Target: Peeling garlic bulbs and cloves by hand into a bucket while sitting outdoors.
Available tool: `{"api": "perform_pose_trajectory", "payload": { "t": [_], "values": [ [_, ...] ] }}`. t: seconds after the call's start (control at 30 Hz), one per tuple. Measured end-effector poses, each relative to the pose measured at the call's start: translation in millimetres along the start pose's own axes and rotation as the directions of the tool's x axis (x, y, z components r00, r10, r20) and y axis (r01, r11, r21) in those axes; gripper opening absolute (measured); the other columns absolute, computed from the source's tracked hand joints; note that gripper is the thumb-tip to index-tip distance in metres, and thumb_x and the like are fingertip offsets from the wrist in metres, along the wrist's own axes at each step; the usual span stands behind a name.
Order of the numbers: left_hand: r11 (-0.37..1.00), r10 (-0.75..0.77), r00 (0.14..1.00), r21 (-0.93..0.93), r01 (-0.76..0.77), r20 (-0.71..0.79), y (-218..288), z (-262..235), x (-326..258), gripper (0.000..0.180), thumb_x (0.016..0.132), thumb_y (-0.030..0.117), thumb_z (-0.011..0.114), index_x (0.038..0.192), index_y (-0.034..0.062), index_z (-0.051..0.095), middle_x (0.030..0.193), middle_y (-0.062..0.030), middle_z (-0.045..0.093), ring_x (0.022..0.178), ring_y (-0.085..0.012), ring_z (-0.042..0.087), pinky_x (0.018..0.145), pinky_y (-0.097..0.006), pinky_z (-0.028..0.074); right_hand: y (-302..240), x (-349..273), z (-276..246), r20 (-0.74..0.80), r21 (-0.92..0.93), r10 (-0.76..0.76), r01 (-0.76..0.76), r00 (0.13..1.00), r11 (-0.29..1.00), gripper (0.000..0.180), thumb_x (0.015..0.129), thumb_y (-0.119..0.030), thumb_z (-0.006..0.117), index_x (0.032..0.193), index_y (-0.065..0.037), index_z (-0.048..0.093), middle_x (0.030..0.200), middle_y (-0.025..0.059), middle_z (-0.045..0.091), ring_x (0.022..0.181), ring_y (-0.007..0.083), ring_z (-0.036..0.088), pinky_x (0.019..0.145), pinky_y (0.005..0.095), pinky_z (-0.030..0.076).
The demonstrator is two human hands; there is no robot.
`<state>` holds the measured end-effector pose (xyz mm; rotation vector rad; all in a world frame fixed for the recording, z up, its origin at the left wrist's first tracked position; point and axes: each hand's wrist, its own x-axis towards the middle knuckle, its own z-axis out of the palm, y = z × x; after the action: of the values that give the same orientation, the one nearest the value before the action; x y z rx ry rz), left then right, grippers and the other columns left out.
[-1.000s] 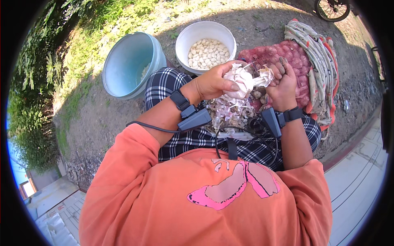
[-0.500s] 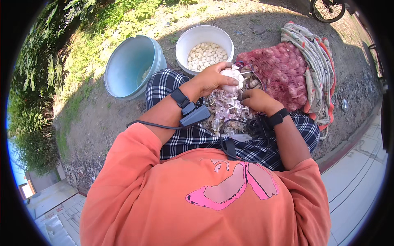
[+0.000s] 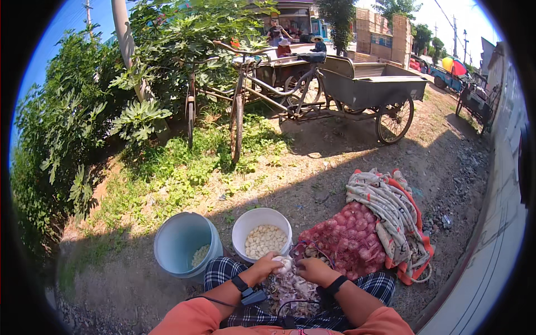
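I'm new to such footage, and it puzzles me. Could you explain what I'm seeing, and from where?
There is no machine here: a person works with bare hands. A fisheye camera worn on the head looks down, so straight edges bend near the picture's border. The left hand holds a pale garlic bulb; the right hand is close beside it, and I cannot tell whether it holds anything. Below them, between the checked trouser legs, lies a heap of papery skins. On the ground ahead stand a blue bucket and a white bucket, both with pale cloves inside. To the right lie a red mesh sack and a patterned cloth.
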<state>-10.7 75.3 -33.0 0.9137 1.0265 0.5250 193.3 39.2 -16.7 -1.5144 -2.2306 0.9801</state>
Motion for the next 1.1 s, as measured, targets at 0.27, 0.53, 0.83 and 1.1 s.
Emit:
{"api": "perform_pose_trajectory", "payload": {
  "t": [0.27,0.53,0.83,1.1],
  "values": [
    [0.98,-0.033,0.977,0.199,-0.01,0.213,-10,-4,7,0.041,0.071,0.013,0.06,0.108,0.0007,0.047,0.09,-0.0061,0.054,0.081,-0.0123,0.052,0.068,-0.022,0.043,-5,7,8,-0.179,0.012,-0.168,0.173,0.969,0.985,0.022,0.074,-0.018,0.054,0.092,-0.006,0.06,0.084,0.0145,0.059,0.081,0.0298,0.056,0.072,0.0376,0.044],
    [0.982,-0.114,0.956,0.178,0.067,0.27,-11,-9,8,0.042,0.073,0.011,0.059,0.113,0.0017,0.047,0.098,-0.0063,0.055,0.085,-0.0128,0.053,0.074,-0.022,0.043,-12,12,2,-0.123,-0.027,-0.242,0.24,0.962,0.97,0.024,0.073,-0.02,0.054,0.091,-0.006,0.061,0.084,0.0144,0.06,0.079,0.0303,0.056,0.071,0.0377,0.045],
    [0.971,-0.154,0.943,0.221,0.09,0.294,-4,2,-9,0.035,0.073,0.016,0.064,0.104,0.0017,0.053,0.09,-0.0048,0.057,0.08,-0.0109,0.054,0.069,-0.022,0.044,-19,5,-3,-0.023,0.018,-0.213,0.214,0.977,0.977,0.022,0.07,-0.018,0.055,0.085,-0.005,0.063,0.081,0.0156,0.06,0.077,0.0312,0.057,0.07,0.038,0.045],
    [0.982,-0.182,0.927,0.106,0.156,0.328,5,3,-11,0.042,0.073,0.009,0.062,0.111,0.0003,0.047,0.096,-0.0065,0.055,0.084,-0.0131,0.055,0.07,-0.024,0.046,-20,13,-4,-0.062,0.017,-0.174,0.176,0.983,0.984,0.019,0.066,-0.015,0.056,0.078,-0.002,0.061,0.075,0.0182,0.058,0.074,0.0336,0.056,0.069,0.0405,0.044]
  ]
}}
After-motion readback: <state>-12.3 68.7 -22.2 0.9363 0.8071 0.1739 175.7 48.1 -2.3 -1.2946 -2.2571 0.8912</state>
